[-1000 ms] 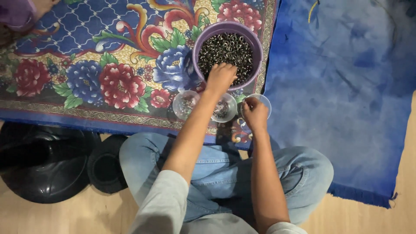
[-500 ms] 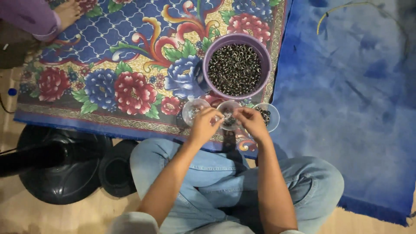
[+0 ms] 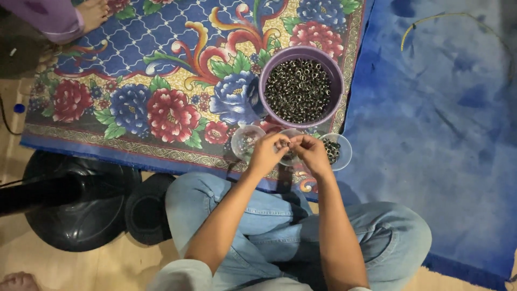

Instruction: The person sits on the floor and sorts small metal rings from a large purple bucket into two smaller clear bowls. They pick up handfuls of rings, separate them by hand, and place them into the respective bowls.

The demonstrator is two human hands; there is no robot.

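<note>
Head view: left hand (image 3: 266, 153) and right hand (image 3: 312, 153), fingertips pinched together on something too small to tell, over cups (image 3: 245, 141); purple bowl (image 3: 334, 81) of eyelets (image 3: 299, 89) just beyond.

bowl (image 3: 262, 86): glossy purple plastic | eyelets (image 3: 298, 90): shiny metal | rug (image 3: 134, 81): woven cloth

A: How is the scene lit?
B: Dimly and evenly from above; colours stay muted, with soft shadows beneath the forearms and no harsh glare.
A: And sharpness?
B: The centre is fairly sharp, while the left edge darkens and loses detail.
</note>
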